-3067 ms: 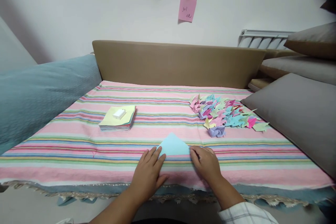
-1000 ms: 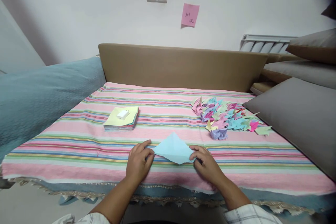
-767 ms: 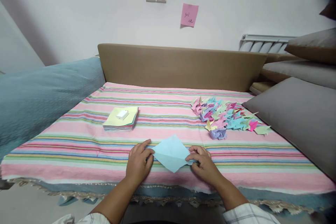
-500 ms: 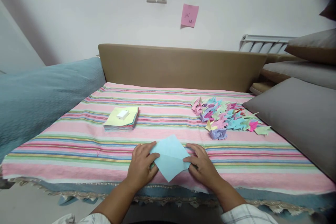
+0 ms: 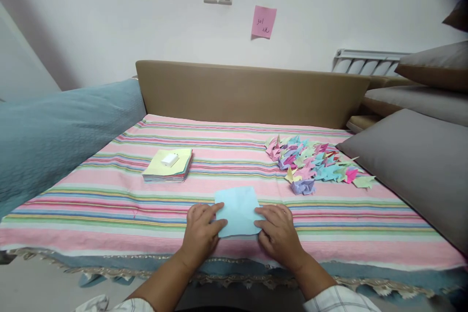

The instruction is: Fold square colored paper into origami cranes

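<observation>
A light blue paper square (image 5: 237,209) lies flat on the striped pink cloth (image 5: 109,204) near its front edge. My left hand (image 5: 201,236) rests at the sheet's lower left side, fingers bent and pinching its edge. At the lower right side my right hand (image 5: 280,236) has its fingers curled onto the paper. A crease runs across the sheet.
A stack of coloured paper sheets (image 5: 166,169) with a small white object (image 5: 170,159) on top lies at the left. A pile of several folded paper cranes (image 5: 314,163) sits at the right, beside a grey cushion (image 5: 413,165). A blue blanket (image 5: 54,131) borders the left.
The blue paper went from a folded triangle to an opened sheet, then turned from a diamond to lie square. Both hands drew slightly nearer the cloth's front edge.
</observation>
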Demonstrator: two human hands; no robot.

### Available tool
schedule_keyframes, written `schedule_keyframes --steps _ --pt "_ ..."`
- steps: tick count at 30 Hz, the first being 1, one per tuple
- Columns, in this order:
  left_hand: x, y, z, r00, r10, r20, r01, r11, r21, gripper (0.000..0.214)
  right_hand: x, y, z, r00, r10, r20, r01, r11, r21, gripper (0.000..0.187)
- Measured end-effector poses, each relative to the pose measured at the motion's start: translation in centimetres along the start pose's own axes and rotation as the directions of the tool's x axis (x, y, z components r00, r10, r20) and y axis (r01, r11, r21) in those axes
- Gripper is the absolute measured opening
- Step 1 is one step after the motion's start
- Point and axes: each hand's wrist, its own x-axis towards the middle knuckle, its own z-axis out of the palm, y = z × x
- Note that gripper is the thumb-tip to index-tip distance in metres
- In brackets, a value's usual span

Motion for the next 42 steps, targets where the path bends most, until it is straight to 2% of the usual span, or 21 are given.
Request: schedule_keyframes --steps 3,6,10,15,21,26,33,42 --pt "0.2 -0.9 0.1 0.994 -0.082 0.074 0.083 0.997 0.001 0.021 -0.1 -0.6 0.2 0.995 -0.092 0.049 0.089 0.994 0.062 0.018" --pt "0.3 -1.2 0.0 0.988 -0.084 0.133 0.089 0.996 -0.032 0.025 -0.3 -1.2 1.1 0.982 -0.174 0.066 0.164 0.977 0.137 0.017" --pt "0.1 -0.9 -0.1 0.991 -0.039 0.128 0.047 0.997 -0.060 0.032 -0.3 -1.6 2.3 0.982 -0.188 0.002 0.184 0.965 0.186 0.020" --pt "-0.2 -1.0 -0.1 0.994 -0.025 0.105 0.033 0.997 -0.074 0.026 0.0 -1.6 2.6 0.977 -0.214 -0.009 0.211 0.953 0.216 0.022" --pt "-0.3 -1.6 0.3 0.990 -0.029 0.141 0.045 0.993 -0.109 0.024 -0.1 -0.4 1.9 0.996 -0.038 0.079 0.030 0.994 0.106 0.030" --pt "-0.2 -2.0 0.2 0.983 -0.052 0.174 0.071 0.992 -0.105 0.024 -0.1 0.7 1.4 0.977 0.154 0.149 -0.156 0.988 -0.003 0.037" --pt "0.2 -2.7 -0.5 0.973 -0.126 0.192 0.137 0.989 -0.048 0.022 -0.1 1.1 1.6 0.968 0.200 0.152 -0.205 0.979 0.018 0.030" --pt "0.6 -2.7 -1.1 0.954 -0.214 0.210 0.224 0.974 -0.025 0.007 0.0 1.7 1.7 0.944 0.316 0.094 -0.322 0.945 0.058 0.015"
